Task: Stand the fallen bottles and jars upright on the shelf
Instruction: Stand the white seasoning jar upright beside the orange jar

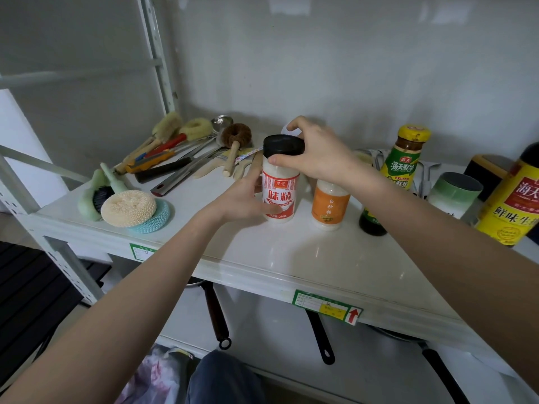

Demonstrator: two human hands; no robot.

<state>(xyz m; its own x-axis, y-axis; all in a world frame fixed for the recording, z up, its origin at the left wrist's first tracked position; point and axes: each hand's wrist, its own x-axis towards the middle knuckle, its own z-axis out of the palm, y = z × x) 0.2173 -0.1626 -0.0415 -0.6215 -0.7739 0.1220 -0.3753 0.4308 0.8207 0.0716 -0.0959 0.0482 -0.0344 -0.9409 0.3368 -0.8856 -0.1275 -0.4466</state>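
A white jar with a red label and black lid [280, 182] stands upright on the white shelf [291, 258]. My left hand [248, 196] wraps its lower body from the left. My right hand [315, 153] grips its lid from above and the right. Just to its right an orange-labelled jar [329, 204] stands upright, its top hidden behind my right wrist. Further right are a dark sauce bottle with a yellow cap [404, 167], a green-and-white jar [453, 193] lying tilted, and a large yellow-labelled bottle [513, 205] at the frame edge.
Brushes and utensils [180, 153] lie heaped at the shelf's back left. Scrub pads [134, 208] and a green brush [96, 193] sit at the front left. Pan handles [217, 313] hang below the shelf. A metal upright [157, 53] rises at the left.
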